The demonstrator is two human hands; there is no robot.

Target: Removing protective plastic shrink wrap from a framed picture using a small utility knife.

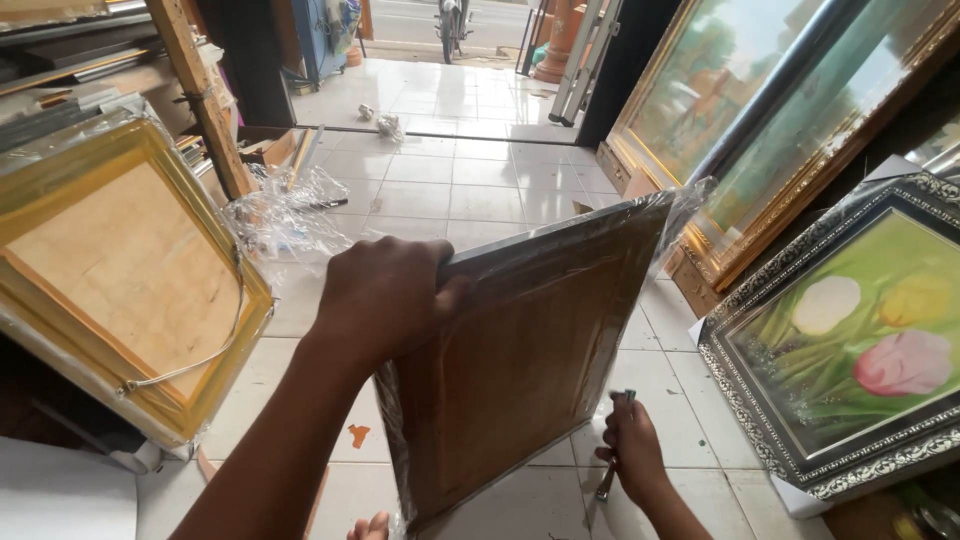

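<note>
Head view shows our left hand (385, 295) gripping the brown wooden picture frame in clear plastic wrap (520, 360) at its top; beside its lower edge, our right hand (630, 455) squeezes a thin metal tool (615, 450). Wrap looks mostly on.

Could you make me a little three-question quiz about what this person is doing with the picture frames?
1. True or false: the left hand grips the top edge of the plastic-wrapped brown frame.
2. What does the right hand hold: A) a thin metal tool, B) a paintbrush, C) a cup?
3. Which flowers show in the painting with the silver ornate frame on the right?

Key: 1 true; 2 A; 3 tulips.
</note>
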